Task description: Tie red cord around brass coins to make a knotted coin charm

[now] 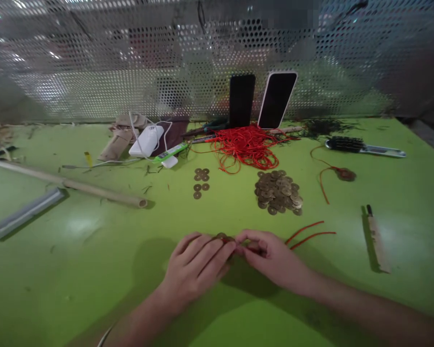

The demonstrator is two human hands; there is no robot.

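My left hand point(195, 267) and my right hand point(271, 258) meet fingertip to fingertip low on the green table point(75, 289). Between them they pinch a few bronze holed coins point(224, 237) strung on a red cord point(307, 231), whose two ends trail out to the right. The fingers of both hands are closed on this piece. A heap of the same coins point(278, 192) lies just beyond my right hand. Several coins point(201, 182) sit in a small group beyond my left hand. A tangle of red cord point(248, 144) lies farther back.
Two phones point(241, 99) point(277, 99) lean on the perforated metal wall. A white charger with cable point(146, 140), a brush point(361, 146), a finished coin-and-cord piece point(342, 173), a bamboo pole point(68, 183), a metal bar point(25, 214) and a narrow stick point(376, 238) lie around.
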